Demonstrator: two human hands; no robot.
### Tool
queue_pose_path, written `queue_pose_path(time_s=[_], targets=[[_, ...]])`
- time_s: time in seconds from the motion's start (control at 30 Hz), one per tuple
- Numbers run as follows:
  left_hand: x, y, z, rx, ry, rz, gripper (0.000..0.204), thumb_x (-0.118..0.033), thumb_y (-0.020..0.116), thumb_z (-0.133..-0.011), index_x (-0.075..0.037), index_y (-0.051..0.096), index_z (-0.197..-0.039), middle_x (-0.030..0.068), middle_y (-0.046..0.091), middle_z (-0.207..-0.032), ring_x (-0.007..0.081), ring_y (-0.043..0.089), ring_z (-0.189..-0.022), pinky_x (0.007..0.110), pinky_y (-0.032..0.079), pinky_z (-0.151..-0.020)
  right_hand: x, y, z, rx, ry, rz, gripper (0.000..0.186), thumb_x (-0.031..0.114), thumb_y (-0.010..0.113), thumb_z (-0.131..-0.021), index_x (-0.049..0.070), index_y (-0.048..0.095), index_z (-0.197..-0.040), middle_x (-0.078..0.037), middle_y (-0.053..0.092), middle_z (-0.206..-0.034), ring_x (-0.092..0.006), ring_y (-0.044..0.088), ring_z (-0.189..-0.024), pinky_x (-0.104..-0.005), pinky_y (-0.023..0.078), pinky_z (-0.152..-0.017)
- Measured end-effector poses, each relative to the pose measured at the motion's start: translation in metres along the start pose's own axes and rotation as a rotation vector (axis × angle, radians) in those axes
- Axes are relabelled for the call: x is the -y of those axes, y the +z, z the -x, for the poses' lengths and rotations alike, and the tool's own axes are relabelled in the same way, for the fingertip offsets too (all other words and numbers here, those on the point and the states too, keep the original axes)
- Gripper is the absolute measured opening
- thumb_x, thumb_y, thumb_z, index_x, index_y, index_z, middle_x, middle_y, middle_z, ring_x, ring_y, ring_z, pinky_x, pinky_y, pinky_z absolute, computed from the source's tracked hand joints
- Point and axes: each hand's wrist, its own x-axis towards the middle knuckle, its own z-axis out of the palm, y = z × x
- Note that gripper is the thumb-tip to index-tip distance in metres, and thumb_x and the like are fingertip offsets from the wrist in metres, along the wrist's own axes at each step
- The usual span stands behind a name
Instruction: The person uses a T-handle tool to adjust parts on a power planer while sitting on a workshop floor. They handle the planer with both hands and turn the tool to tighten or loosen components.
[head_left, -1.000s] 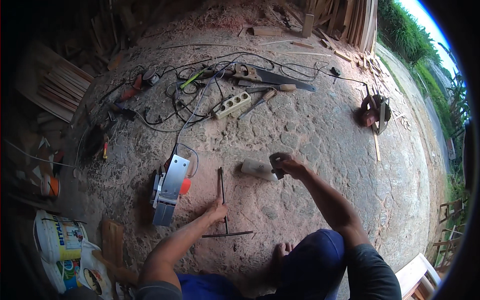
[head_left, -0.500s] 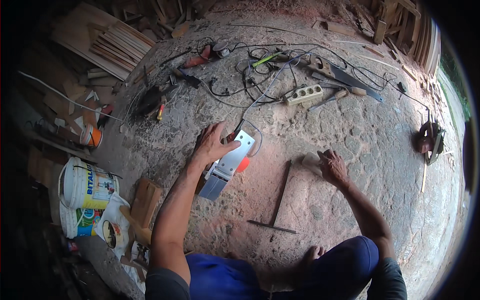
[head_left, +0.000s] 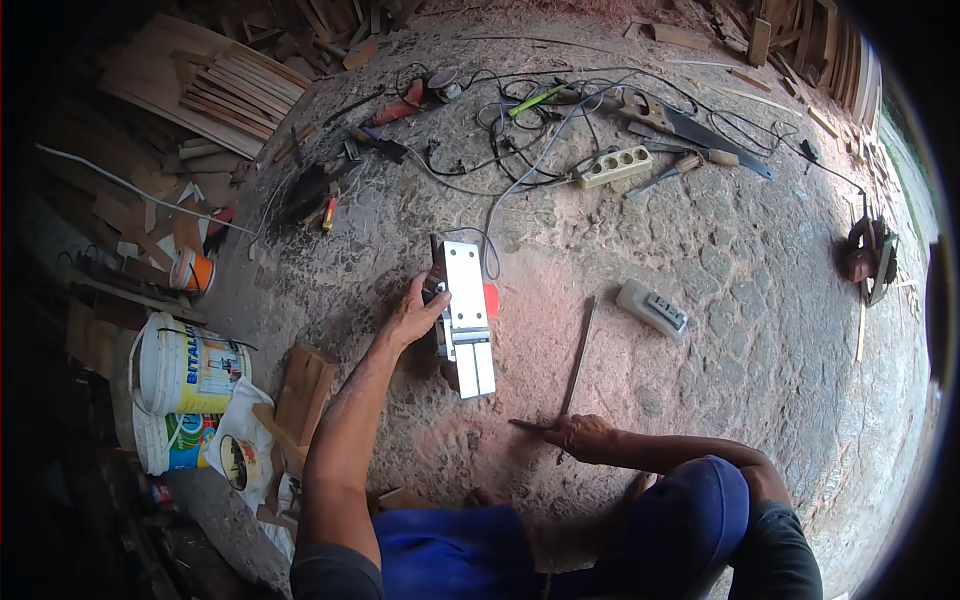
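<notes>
My left hand (head_left: 417, 315) is closed on the side of an electric hand planer (head_left: 465, 285), whose flat silver sole faces up. A red round part (head_left: 491, 300) sticks out on the planer's right side, and its cord leads away from the far end. My right hand (head_left: 583, 438) is closed round the crossbar of a T-shaped metal wrench (head_left: 578, 360) lying on the ground, its long shaft pointing away from me. Beyond that hand, apart from it, rests a pale grey block (head_left: 652, 308) with dark marks on its face.
A power strip (head_left: 615, 167), tangled cords, a handsaw (head_left: 690, 135) and an angle grinder (head_left: 405, 103) lie at the back. Stacked buckets (head_left: 195, 365) and wood scraps (head_left: 305, 395) stand at left. Another power tool (head_left: 868, 262) sits at far right.
My right hand has let go of the grey block and come nearer to take hold of the wrench. The planer has turned more upright in view, with my left hand now lower on its side.
</notes>
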Motion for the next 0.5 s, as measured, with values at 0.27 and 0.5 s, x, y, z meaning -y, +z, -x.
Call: queue_pose_path(time_s=[0.27, 0.5], targets=[[0.021, 0.018, 0.039, -0.040, -0.129, 0.442, 0.099, -0.031, 0.083, -0.078, -0.020, 0.016, -0.150, 0.0149, 0.047, -0.135, 0.0290, 0.056, -0.119, 0.055, 0.054, -0.085, -0.004, -0.028, 0.033, -0.019, -0.097, 0.241, 0.031, 0.021, 0.045, -0.101, 0.010, 0.052, -0.129, -0.021, 0.058, -0.099, -0.0431, 0.065, -0.085, -0.0556, 0.052, -0.067], [0.014, 0.058, 0.104, -0.228, -0.318, 0.583, 0.084, -0.033, 0.080, -0.081, -0.018, 0.020, -0.137, 0.0151, 0.050, -0.127, 0.0260, 0.061, -0.104, 0.050, 0.058, -0.076, 0.018, -0.125, 0.101, -0.442, -0.135, 0.144, 0.010, 0.011, 0.050, -0.095, 0.004, 0.046, -0.101, -0.020, 0.054, -0.089, -0.0391, 0.062, -0.075, -0.0496, 0.051, -0.061]])
